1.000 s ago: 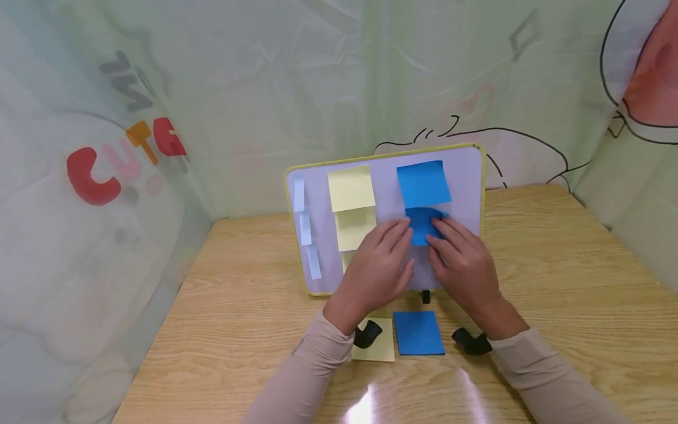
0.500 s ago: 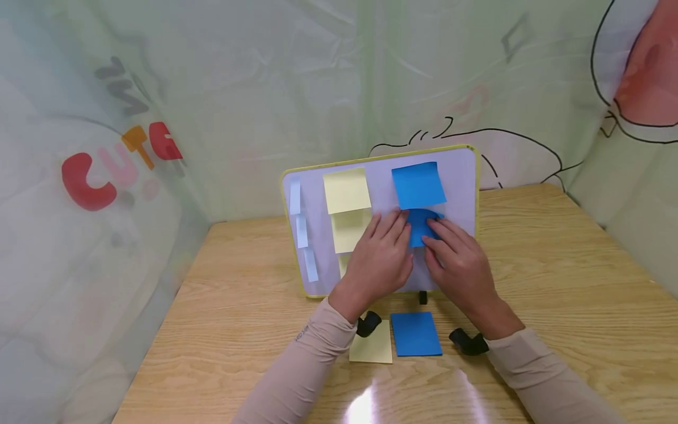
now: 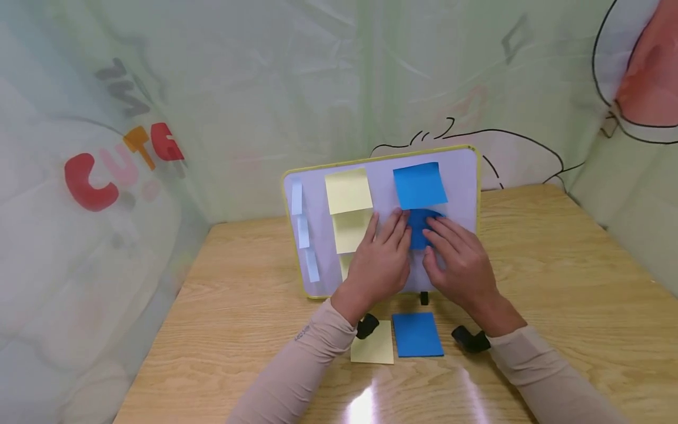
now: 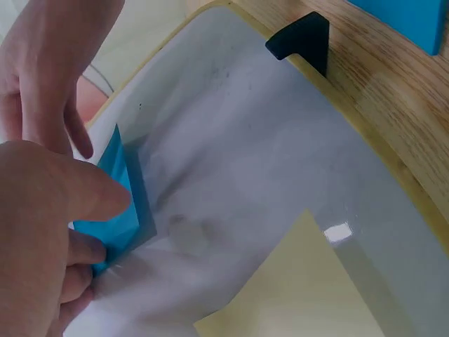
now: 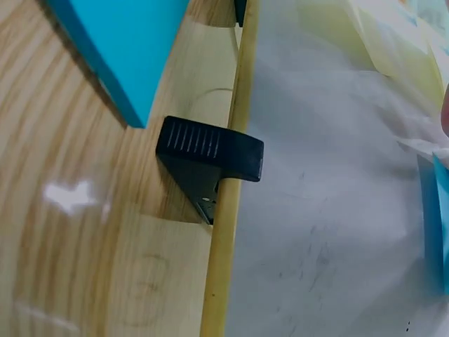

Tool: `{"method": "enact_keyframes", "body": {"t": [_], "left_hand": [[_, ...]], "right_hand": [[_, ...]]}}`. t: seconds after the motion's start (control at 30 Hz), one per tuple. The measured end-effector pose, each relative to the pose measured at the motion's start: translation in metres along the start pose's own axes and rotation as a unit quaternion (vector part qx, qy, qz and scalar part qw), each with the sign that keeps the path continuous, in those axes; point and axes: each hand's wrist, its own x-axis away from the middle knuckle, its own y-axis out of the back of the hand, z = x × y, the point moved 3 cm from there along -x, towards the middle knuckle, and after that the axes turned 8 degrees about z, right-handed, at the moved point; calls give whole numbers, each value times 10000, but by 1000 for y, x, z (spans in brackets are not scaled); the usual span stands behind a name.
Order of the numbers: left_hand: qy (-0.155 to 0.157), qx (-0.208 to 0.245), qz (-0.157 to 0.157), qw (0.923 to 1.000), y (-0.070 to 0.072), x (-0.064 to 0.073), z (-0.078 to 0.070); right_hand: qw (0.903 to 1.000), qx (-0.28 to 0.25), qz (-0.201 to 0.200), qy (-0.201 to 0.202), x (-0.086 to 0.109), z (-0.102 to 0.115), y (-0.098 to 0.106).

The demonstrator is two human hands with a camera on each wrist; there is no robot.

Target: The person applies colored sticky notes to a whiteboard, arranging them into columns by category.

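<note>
- Blue sticky note [image 3: 419, 227] lies on the whiteboard [image 3: 466, 176], just below another blue note [image 3: 420, 185]; its lower part is hidden by the hands
- left hand [image 3: 378, 265] rests on the board with fingers straight, fingertips touching the note's left edge; the wrist view shows the thumb [image 4: 66, 189] against the lifted blue paper
- right hand [image 3: 458, 262] presses on the note from the right with fingers extended
- yellow notes [image 3: 348, 189] sit left of the blue ones; blue pad [image 3: 417, 334] and yellow pad [image 3: 373, 350] lie on the tabletop [image 3: 556, 282]
</note>
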Motion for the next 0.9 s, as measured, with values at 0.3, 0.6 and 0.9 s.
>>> {"method": "enact_keyframes", "body": {"t": [0.3,0.6,0.9], "left_hand": [[-60,-262,72,9996,-3,1,-3],[-115,-320,96,9994,-2,4,-2],[-135,-407,183,9989,-2,5,0]], "right_hand": [[9980,268,427,394,-7,-2,-3],[9869,908,1092,763,-13,-10,-2],[9727,1410,1641,839,-9,-18,2]]}}
